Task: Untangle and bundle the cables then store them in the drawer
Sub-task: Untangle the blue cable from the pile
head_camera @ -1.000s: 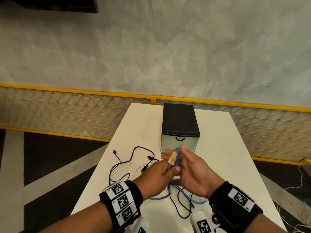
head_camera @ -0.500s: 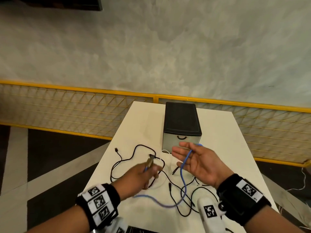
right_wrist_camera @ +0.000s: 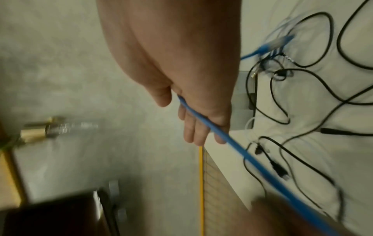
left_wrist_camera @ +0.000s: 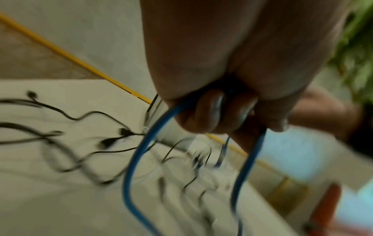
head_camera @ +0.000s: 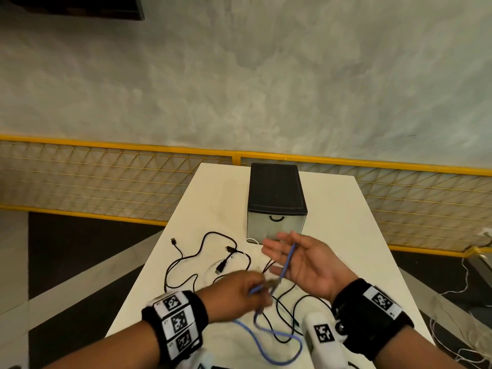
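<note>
While your left hand (head_camera: 234,294) grips the blue cable (head_camera: 286,265) and your right hand (head_camera: 306,262) lies flat beneath it, wind even loops over the palm; keep it clear of the black cables (head_camera: 202,259) on the table (head_camera: 346,235); the drawer (head_camera: 275,225) waits closed.

Blue cable among black ones on a white desk

The blue cable (head_camera: 286,263) crosses the white desk (head_camera: 343,225), with thin black cables (head_camera: 186,258) to its left and a white cable (head_camera: 251,240) farther off. The drawer unit (head_camera: 277,201) has a black top and a pale grey front. Both wristbands (head_camera: 175,324) are black, carrying white tags with black square patterns. The far railing (head_camera: 119,146) is yellow mesh; the wall (head_camera: 239,75) is mottled grey.
</note>
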The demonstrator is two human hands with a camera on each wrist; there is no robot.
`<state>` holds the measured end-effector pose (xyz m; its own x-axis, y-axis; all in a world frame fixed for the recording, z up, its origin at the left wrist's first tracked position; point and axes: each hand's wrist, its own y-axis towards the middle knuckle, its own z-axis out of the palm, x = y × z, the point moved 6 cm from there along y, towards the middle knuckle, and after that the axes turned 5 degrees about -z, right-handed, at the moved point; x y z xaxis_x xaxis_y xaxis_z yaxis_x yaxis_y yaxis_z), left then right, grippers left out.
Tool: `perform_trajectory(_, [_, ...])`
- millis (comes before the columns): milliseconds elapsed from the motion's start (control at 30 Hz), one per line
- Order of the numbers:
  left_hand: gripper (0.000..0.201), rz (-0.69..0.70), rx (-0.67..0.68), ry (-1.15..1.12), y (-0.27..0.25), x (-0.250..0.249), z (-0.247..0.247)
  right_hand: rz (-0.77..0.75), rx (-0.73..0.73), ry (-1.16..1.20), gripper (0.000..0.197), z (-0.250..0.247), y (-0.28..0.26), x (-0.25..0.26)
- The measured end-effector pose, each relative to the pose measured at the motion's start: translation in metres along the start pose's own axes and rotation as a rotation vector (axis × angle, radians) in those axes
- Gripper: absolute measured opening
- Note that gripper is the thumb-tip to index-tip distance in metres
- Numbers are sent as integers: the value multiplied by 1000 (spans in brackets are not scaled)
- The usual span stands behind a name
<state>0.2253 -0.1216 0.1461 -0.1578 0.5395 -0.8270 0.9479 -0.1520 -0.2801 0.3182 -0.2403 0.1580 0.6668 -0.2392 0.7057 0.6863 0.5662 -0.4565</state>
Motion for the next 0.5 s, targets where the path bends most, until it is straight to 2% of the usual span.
perform_trajectory(67, [16,-63,119,140,-15,24,9,-14,-38,48,28,-11,4,10])
perform_trajectory(200, [18,-179,290,281,-34,54,8,5,-90,85,29,-25,9,5])
perform_trajectory(267, [22,-153,287,317,-35,55,3,-11,-101,88,29,-27,10,0])
perform_trajectory(333, [28,-85,104,176,-27,40,-13,-32,-95,62,30,-26,9,0])
perform_trajectory(433, [27,-95,-318,-339,-7,13,-47,-39,-61,1,32,-22,7,1])
perform_trajectory(467, [26,-79,-392,-423,2,1,-53,-38,-52,-15,33,-20,5,0])
perform_trajectory(500, [27,-42,-430,-412,11,-14,-55,-36,-43,-31,34,-16,4,-1])
